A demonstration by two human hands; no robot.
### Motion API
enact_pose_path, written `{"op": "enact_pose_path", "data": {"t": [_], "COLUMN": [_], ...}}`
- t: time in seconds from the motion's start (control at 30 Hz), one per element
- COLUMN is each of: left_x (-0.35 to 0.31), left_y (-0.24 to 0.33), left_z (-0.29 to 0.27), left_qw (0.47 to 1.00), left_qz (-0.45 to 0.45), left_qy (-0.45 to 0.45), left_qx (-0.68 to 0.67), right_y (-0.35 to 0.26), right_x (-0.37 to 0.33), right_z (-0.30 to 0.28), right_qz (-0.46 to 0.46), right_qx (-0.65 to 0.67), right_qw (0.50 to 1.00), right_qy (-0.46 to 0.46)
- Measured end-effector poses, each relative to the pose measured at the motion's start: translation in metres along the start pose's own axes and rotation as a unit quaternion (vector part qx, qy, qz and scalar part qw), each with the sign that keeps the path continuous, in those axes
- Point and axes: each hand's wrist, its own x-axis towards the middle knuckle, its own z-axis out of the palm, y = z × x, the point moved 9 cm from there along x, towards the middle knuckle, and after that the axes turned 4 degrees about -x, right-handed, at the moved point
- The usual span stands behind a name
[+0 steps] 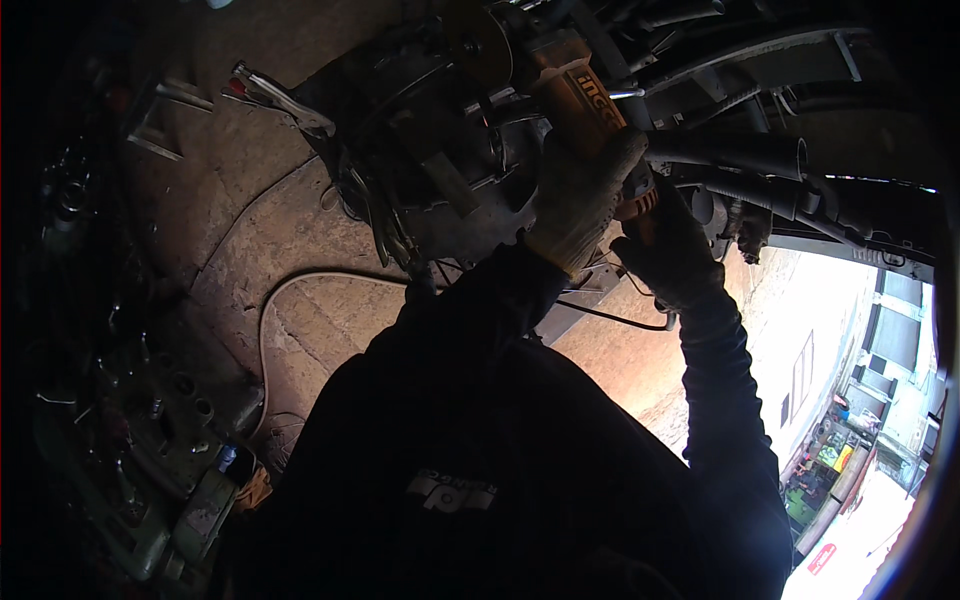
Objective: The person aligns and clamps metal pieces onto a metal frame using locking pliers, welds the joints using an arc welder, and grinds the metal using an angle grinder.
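An orange and black angle grinder is held by both my gloved hands in the upper middle of the head view. My left hand is closed around its body, just behind the gear head. Farther back, my right hand wraps the rear end of the grinder, its fingers partly in shadow. The grinder's disc points up and to the left, over dark metal parts. Whether the disc touches metal, I cannot tell. Left of it, locking pliers stick out from the dark metalwork.
A pale hose curves over the brown floor. Dark pipes and a frame run along the upper right. Shadowed machine parts stand at the lower left. A metal bracket lies at the upper left. Bright daylight enters at right.
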Motion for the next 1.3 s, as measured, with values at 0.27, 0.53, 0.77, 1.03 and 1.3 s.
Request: {"op": "enact_pose_path", "data": {"t": [0.27,0.53,0.77,1.03,1.3], "left_x": [0.000,0.002,0.003,0.001,0.001], "left_y": [0.002,0.000,0.009,0.007,-0.002], "left_z": [0.000,0.000,0.001,0.007,0.003], "left_qw": [1.000,0.999,0.999,0.999,1.000], "left_qz": [0.000,0.012,0.049,0.014,-0.008], "left_qy": [-0.006,-0.017,-0.017,-0.035,-0.018], "left_qx": [0.005,-0.024,0.016,0.018,-0.003], "right_y": [0.000,-0.005,-0.003,0.001,0.004], "right_x": [0.002,0.003,0.003,0.001,0.001], "right_z": [0.001,0.000,0.001,0.000,0.000], "right_qz": [-0.011,-0.020,-0.030,-0.017,-0.013], "right_qx": [-0.009,-0.030,-0.038,0.000,-0.039], "right_qw": [1.000,0.999,0.999,1.000,0.999], "right_qy": [-0.005,-0.002,0.002,-0.004,-0.001]}}
